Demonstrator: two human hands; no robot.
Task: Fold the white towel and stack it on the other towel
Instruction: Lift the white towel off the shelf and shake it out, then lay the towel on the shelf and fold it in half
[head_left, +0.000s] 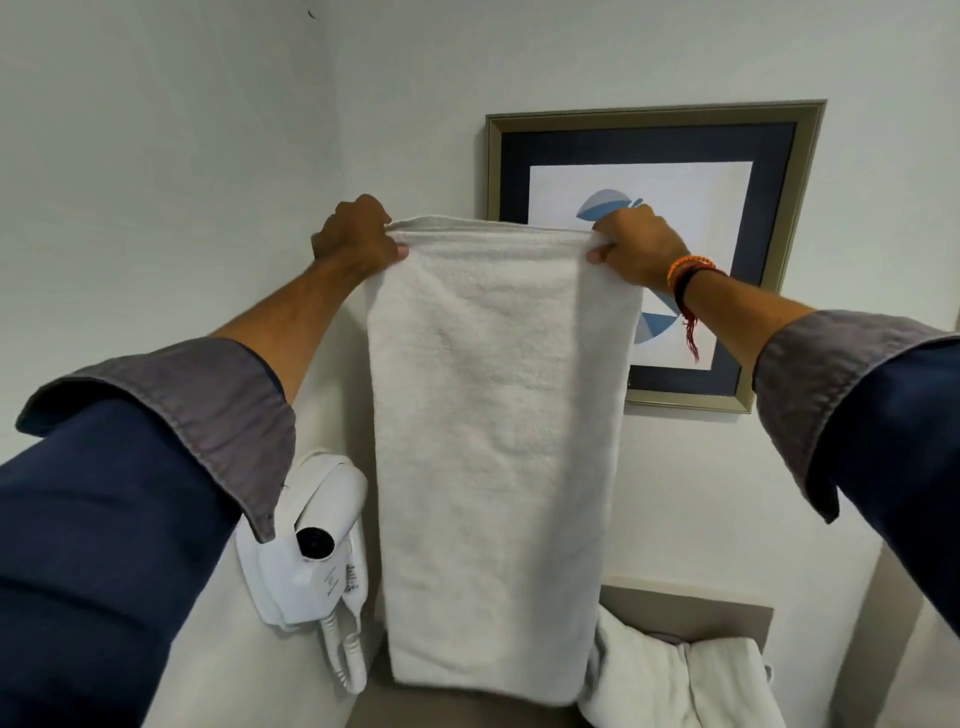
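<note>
A white towel hangs lengthwise in front of me, folded into a long narrow strip. My left hand pinches its top left corner and my right hand pinches its top right corner, both raised at arm's length. The towel's lower edge hangs just above a grey surface. Another white towel lies rumpled at the lower right, partly behind the hanging one.
A white wall-mounted hair dryer with a coiled cord sits left of the towel. A framed picture hangs on the wall behind my right hand. A grey ledge runs behind the lower towel.
</note>
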